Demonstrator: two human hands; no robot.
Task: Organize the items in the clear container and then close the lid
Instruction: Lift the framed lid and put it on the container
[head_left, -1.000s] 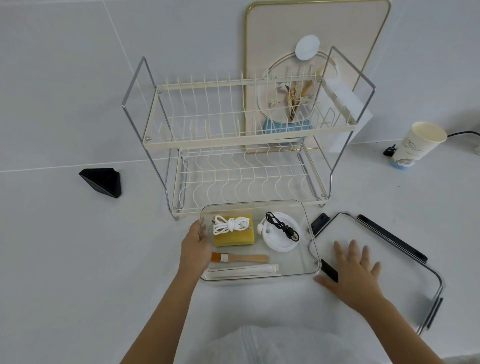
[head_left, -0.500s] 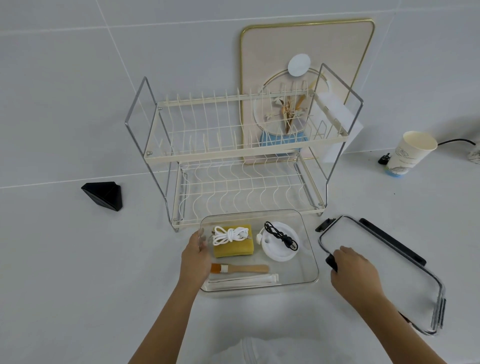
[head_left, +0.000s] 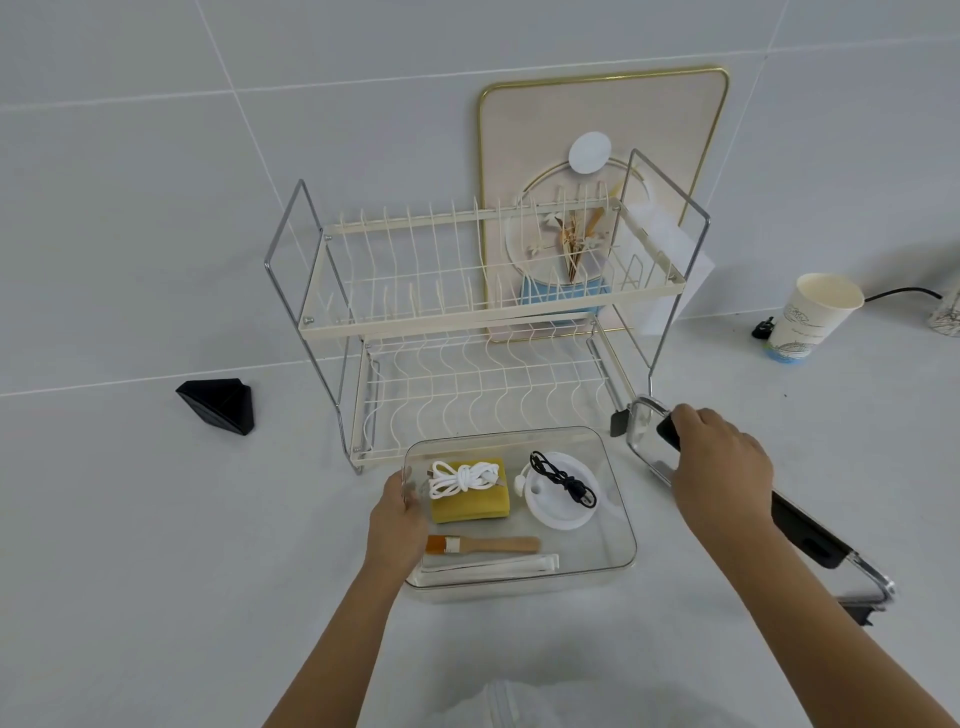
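Left hand (head_left: 397, 522) grasping container (head_left: 621, 525) rim; right hand (head_left: 719, 467) grasping tilted lid (head_left: 647, 436)

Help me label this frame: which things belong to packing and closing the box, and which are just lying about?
Job: container, lid, white cord, sponge, black cable, white disc, brush, left hand, right hand.

Lying about: dish rack, paper cup, black wedge, framed board.

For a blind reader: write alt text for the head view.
The right hand grips the clear lid, tilted up beside the open container, while the left hand holds the container's left wall. Inside lie a sponge under a white cord, a white disc, a brush; a dish rack stands behind.
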